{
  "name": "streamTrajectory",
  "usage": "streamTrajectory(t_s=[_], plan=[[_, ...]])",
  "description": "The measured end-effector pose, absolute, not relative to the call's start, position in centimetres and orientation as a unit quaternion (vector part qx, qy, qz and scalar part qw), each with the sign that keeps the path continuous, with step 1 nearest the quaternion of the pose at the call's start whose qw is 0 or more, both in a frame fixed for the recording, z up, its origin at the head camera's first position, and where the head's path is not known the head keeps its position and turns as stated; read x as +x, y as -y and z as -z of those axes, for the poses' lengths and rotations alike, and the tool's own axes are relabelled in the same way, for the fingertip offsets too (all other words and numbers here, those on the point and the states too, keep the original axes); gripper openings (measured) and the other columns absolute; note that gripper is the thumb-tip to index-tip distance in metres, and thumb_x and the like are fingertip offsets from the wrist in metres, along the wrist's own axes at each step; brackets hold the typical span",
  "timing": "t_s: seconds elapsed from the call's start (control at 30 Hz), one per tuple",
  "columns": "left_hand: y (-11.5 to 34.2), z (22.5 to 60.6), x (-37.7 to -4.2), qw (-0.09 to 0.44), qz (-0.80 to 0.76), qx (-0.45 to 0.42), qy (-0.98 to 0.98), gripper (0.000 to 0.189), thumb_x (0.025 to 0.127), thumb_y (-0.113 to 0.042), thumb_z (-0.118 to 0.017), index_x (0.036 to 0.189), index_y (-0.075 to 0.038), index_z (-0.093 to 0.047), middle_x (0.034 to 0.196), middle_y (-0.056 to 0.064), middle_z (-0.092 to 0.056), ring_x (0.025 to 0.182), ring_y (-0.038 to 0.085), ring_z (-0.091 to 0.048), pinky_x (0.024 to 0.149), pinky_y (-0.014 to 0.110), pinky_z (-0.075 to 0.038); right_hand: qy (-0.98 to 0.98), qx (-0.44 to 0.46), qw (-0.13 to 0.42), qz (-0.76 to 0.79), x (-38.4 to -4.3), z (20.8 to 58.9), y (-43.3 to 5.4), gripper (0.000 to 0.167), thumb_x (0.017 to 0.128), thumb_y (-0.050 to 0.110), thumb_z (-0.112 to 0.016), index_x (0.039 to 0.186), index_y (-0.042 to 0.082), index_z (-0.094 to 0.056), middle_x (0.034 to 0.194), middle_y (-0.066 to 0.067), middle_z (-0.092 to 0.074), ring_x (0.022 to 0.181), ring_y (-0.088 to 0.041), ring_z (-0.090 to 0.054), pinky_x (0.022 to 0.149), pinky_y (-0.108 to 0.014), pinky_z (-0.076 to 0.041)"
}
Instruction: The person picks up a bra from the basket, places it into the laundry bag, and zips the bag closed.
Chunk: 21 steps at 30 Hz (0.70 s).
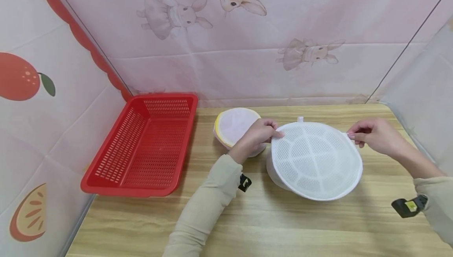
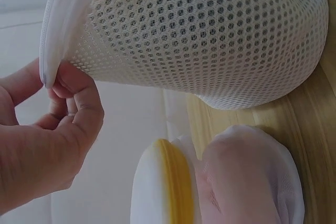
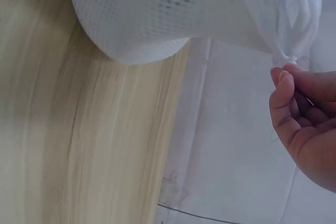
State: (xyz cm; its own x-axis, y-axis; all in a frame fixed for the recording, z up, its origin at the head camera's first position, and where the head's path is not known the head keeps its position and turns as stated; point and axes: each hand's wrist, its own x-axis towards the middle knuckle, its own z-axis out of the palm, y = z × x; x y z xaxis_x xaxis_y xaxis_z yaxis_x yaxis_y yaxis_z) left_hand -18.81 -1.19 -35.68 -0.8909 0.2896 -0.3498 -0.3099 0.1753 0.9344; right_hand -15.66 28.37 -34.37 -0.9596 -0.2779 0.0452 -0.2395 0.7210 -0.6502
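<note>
A white mesh laundry bag (image 1: pixel 316 162), round and drum-shaped, stands on the wooden table with its flat lid facing up. My left hand (image 1: pixel 260 133) pinches the zipped rim (image 2: pixel 51 40) at the left side between thumb and forefinger. At the opposite side, my right hand (image 1: pixel 378 137) pinches a small piece at the end of the zip edge (image 3: pixel 290 59). In the right wrist view the fabric is drawn to a point at those fingertips. Left of the bag, partly behind my left hand, sits a smaller pale mesh bag (image 1: pixel 238 125) with a yellow zip band (image 2: pixel 176 187).
A red perforated plastic basket (image 1: pixel 141 191) stands at the left of the table (image 1: pixel 283 225). A pink curtain with printed rabbits (image 1: pixel 230 72) hangs behind the table's back edge, and pale printed panels flank both sides.
</note>
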Motion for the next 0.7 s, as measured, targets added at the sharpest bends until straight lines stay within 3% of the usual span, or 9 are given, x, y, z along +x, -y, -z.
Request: streamTrajectory(t_s=[0.23, 0.47, 0.7], plan=[[1.9, 35.6, -18.7, 0.230, -0.666, -0.028, -0.709, 0.023, 0.078, 0.006, -0.064, 0.068, -0.004, -0.047, 0.067, 0.002, -0.047, 0.058, 0.011, -0.048, 0.057, 0.022, -0.043, -0.929, -0.132, 0.025, 0.345, -15.2, 34.3, -29.1, 0.003, 0.082, -0.002, -0.063, 0.081, -0.005, -0.065, 0.063, -0.001, -0.058, 0.051, -0.010, -0.052, 0.046, -0.024, -0.046], [3.1, 35.4, -18.5, 0.266, -0.622, 0.065, -0.734, 0.017, 0.079, 0.003, -0.064, 0.074, -0.002, -0.048, 0.072, 0.003, -0.046, 0.065, 0.012, -0.045, 0.059, 0.022, -0.041, -0.918, -0.154, 0.018, 0.365, -14.9, 34.6, -29.2, 0.003, 0.083, -0.002, -0.063, 0.082, -0.003, -0.066, 0.064, 0.000, -0.060, 0.053, -0.011, -0.054, 0.047, -0.023, -0.045], [3.2, 35.7, -18.7, 0.313, -0.615, 0.099, -0.717, 0.014, 0.084, -0.006, -0.065, 0.090, 0.001, -0.054, 0.082, 0.004, -0.053, 0.075, 0.012, -0.053, 0.074, 0.026, -0.050, -0.910, -0.173, 0.013, 0.376, -14.8, 34.7, -29.1, 0.006, 0.081, -0.005, -0.064, 0.080, 0.000, -0.067, 0.063, 0.001, -0.061, 0.054, -0.011, -0.055, 0.048, -0.020, -0.044]])
